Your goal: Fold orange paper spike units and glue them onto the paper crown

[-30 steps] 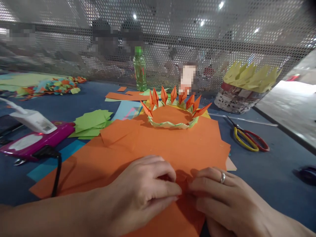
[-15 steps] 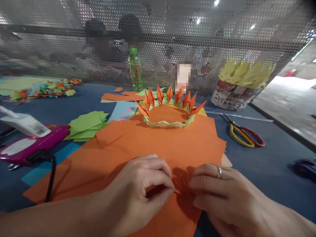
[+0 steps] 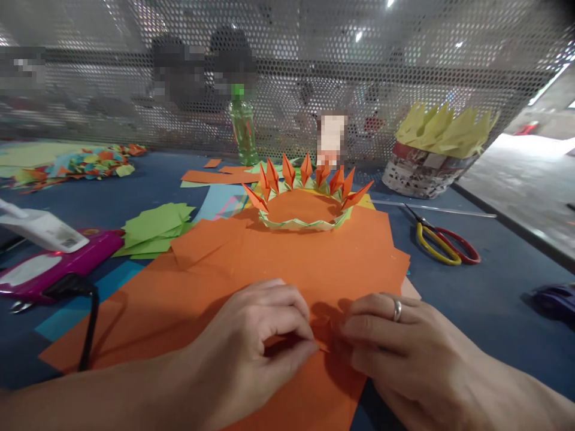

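My left hand (image 3: 256,341) and my right hand (image 3: 395,353) meet low in the view, both pinched on a small folded orange paper piece (image 3: 324,329) between their fingertips. Most of that piece is hidden by the fingers. A ring shows on my right hand. The hands rest on a stack of large orange paper sheets (image 3: 305,257). Beyond them stands a paper ring (image 3: 305,206) with a pale green base and upright orange points.
Red and yellow scissors (image 3: 442,242) lie to the right. Green paper squares (image 3: 155,227), a magenta device (image 3: 49,266) with a black cable and a white device lie left. A green bottle (image 3: 241,129), a basket of yellow paper (image 3: 438,155) and a perforated metal screen stand behind.
My left fingers have lifted and curled from lying flat into a pinch on the orange piece. The view has shifted slightly; the hands stay in place.
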Demonstrator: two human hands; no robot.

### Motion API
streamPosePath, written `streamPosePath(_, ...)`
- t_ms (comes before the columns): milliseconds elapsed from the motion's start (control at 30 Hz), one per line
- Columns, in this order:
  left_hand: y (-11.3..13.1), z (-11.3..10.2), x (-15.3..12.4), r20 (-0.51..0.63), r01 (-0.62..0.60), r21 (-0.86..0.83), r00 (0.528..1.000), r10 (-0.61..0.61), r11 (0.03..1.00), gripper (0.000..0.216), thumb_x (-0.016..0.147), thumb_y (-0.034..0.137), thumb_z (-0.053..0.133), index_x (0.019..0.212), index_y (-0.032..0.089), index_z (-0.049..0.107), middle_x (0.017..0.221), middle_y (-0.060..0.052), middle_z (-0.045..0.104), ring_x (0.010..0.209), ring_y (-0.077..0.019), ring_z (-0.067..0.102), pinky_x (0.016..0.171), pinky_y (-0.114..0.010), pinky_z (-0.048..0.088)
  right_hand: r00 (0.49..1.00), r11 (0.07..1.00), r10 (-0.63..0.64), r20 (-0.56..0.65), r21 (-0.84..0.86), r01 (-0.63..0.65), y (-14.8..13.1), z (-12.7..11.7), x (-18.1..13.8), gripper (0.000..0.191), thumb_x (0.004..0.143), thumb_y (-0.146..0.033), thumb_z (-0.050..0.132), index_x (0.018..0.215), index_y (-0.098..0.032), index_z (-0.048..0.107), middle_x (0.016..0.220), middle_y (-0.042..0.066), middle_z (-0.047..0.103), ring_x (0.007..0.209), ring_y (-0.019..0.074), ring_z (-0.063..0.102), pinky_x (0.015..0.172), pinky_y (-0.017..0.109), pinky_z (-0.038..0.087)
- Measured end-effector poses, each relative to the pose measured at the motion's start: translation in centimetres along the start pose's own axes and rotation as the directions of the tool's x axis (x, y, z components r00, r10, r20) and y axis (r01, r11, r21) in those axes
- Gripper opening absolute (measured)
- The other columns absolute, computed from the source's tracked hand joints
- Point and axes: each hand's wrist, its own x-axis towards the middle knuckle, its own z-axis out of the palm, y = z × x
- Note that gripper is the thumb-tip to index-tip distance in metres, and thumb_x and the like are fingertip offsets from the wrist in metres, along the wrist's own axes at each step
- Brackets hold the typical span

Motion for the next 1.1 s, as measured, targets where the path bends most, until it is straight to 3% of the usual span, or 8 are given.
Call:
streamPosePath(133,0.2,0.3,0.1,-0.013,0.025,0.013,1.0,-0.024,1.0,0.018,0.085,0.007,0.062,0.071,0.017,0.061,0.075,0.001,0.062,0.07,-0.0122,0.055,0.07,-0.027,0.042,0.998,1.0,0.015,0.061,-0.012,-0.015,0.2,0.1,-0.1,0.034,0.093,-0.002,0.042,0.085,-0.018,0.07,0.089,0.007,0.074,0.086,0.0186,0.066,0.076,0.032,0.057)
streamPosePath(333,0.5,0.3,0.2,-0.011,0.083,0.004,0.996,-0.083,0.997,0.019,0.082,0.003,0.059,0.069,0.017,0.058,0.073,0.002,0.06,0.07,-0.0118,0.054,0.069,-0.027,0.04,0.994,0.993,-0.105,-0.021,-0.059,0.103,0.9,1.1,-0.7,0.034,0.098,-0.006,0.042,0.085,-0.017,0.07,0.082,0.004,0.072,0.084,0.0177,0.067,0.069,0.029,0.055)
streamPosePath(1100,0.8,1.0,0.3,0.0,0.168,0.065,0.986,-0.168,0.984,0.02,0.076,0.0,0.053,0.069,0.018,0.049,0.077,0.001,0.054,0.075,-0.0147,0.048,0.068,-0.028,0.036,0.994,0.993,-0.108,-0.021,-0.055,0.106,0.9,1.7,-0.9,0.035,0.1,-0.01,0.043,0.077,-0.017,0.068,0.081,0.005,0.072,0.085,0.0184,0.066,0.07,0.031,0.055)
